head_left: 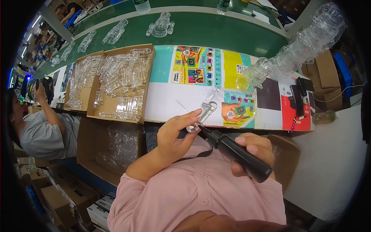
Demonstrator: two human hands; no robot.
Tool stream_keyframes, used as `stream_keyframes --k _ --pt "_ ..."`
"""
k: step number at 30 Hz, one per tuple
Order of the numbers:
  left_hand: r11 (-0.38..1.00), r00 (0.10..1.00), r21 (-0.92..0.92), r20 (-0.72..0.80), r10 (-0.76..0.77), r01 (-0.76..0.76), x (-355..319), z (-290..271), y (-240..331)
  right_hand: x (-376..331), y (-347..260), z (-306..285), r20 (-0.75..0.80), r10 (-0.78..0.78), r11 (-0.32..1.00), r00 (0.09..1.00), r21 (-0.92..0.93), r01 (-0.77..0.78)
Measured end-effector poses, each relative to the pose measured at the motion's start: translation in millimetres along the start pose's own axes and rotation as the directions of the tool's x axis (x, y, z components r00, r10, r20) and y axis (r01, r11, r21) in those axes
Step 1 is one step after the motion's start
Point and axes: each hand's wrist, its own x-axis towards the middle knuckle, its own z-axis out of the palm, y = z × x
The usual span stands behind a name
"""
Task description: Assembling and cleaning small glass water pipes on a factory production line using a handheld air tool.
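Between the fingers and thumb of my left hand (pixel 174 133) is a clear plastic tube-shaped part (pixel 207 112), tilted with its far end over the printed board. My right hand (pixel 255 150) is wrapped round a black squeeze bottle (pixel 239 156) with a narrow tapered nozzle. The nozzle tip points at the near end of the clear part, by my left fingertips; whether it touches cannot be made out. Under both hands lies the work surface, covered with a colourful printed cardboard sheet (pixel 162 96).
Left stand shallow cardboard trays (pixel 148 89) of clear parts, with an open box (pixel 89 147) below. A tall stack of clear plastic cups (pixel 297 54) leans at the right. More clear parts (pixel 159 26) rest on the green belt (pixel 193 29). A person (pixel 46 131) sits at the left.
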Motion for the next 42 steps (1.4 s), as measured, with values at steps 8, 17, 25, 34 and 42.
stream_keyframes --k 8,17,25,34,42 --pt "0.964 0.997 -0.256 0.009 -0.076 0.076 -5 3 2 -4 1 1 -0.017 -0.047 0.998 0.999 0.040 0.048" --pt "0.461 0.853 -0.723 0.378 -0.360 0.515 -8 -8 8 -3 3 2 -0.054 -0.166 0.982 0.985 0.078 0.170" --pt "0.355 0.805 -0.731 0.460 -0.375 0.583 -6 -11 6 -1 4 -3 0.042 -0.200 0.973 0.979 0.121 0.194" --pt "0.589 0.871 -0.643 0.332 -0.363 0.490 -9 -10 7 8 5 4 -0.031 -0.276 0.961 0.961 0.006 0.276" --pt "0.895 0.977 -0.393 0.117 -0.180 0.212 -13 -6 1 9 4 4 -0.016 -0.257 0.966 0.966 0.024 0.257"
